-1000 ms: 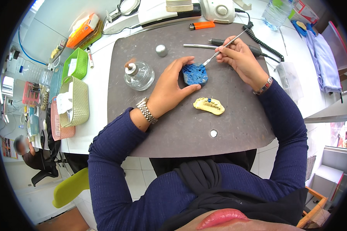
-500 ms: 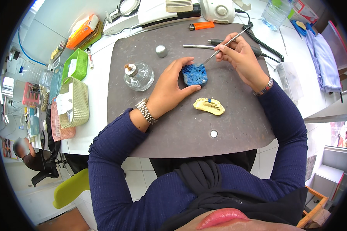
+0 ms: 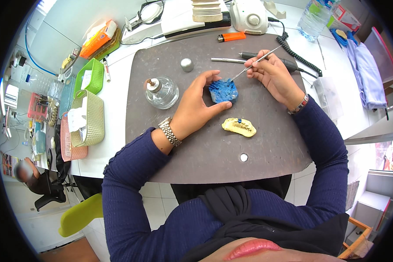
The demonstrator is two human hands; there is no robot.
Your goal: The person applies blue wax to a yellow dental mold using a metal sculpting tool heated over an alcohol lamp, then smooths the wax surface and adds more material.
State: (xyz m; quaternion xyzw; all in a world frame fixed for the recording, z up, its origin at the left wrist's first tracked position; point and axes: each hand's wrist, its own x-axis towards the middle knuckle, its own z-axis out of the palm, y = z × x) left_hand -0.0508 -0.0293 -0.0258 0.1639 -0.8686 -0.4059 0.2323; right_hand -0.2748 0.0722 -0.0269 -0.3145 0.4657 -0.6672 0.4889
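My left hand [image 3: 192,105] curls round a small blue block of wax [image 3: 223,92], thumb at its near side and fingers at its far side. The block's top is rough and gouged. Between the thumb and fingers of my right hand [image 3: 273,78] is a thin metal wax carver [image 3: 260,61], slanting down to the left with its tip at the block's upper right edge. Nearer to me lies a pale yellow dental cast [image 3: 239,127] with a small blue piece on it. Left of my left hand stands a glass spirit lamp [image 3: 162,95], with a metal cap [image 3: 187,65] beyond it.
A grey mat [image 3: 196,161] covers the worktop. A corded handpiece [image 3: 290,65] and a metal rod [image 3: 227,60] lie behind my right hand. An orange lighter [image 3: 232,37] lies at the far edge. Baskets [image 3: 94,122] line the left; a clear box [image 3: 327,96] stands right.
The wax carver's tip has shifted slightly on the block. The whole view has moved a little, so the things on the mat sit slightly lower and further right.
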